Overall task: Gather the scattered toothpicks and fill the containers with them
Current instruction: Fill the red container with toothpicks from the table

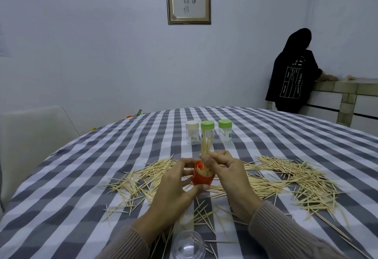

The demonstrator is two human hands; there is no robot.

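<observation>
From the head view, the left hand [173, 179] is cupping the small red plastic container [201, 177] above the checked table [81, 166], steadying it while the right hand [227, 168] is pinching a bundle of wooden toothpicks [205, 146] upright over its mouth, seemingly for loading; loose toothpicks [296, 179] are lying scattered around.

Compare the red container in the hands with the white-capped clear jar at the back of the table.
The red opaque plastic container is open, packed with toothpicks and held by the left hand. The white-capped clear plastic jar is capped, nearly empty, and stands untouched on the checked tablecloth. Both are small toothpick holders.
</observation>
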